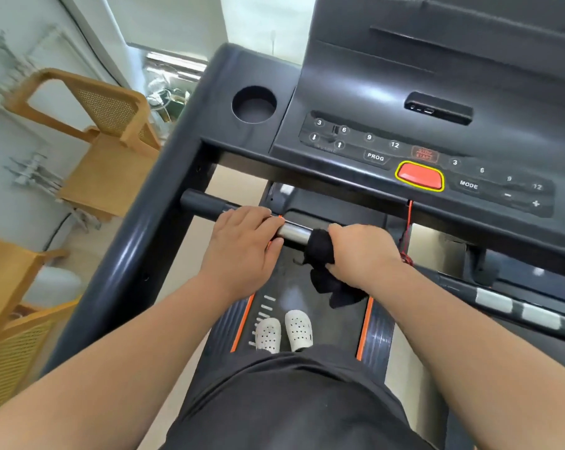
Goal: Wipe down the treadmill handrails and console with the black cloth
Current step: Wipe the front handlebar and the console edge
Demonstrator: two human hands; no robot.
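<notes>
While my right hand [362, 251] is curled round the black cloth [320, 245], bunching it against the handrail [292, 232] just below the red button [419, 176] and a little to its left, my left hand [242, 235] wraps bare over the same bar further left of the button, fingers closed over the top. I judge the cloth light, soft and limp: one part is wadded round the bar under my fingers, and the rest hangs loose below the button toward the belt [294, 297]. It will hold no shape, so I'd take it as a bunch with the palm behind it and the tail gathered in, lest it drag or slip out. The bar's bright metal stretch looks smooth, so the cloth should slide easily under a firm squeeze; the dark sleeve [203, 203] further left of the button may tug at the fabric. The console [436, 92], around and above the button, looks hard with flat keys, so I'd press lightly there with a flat pad of cloth
</notes>
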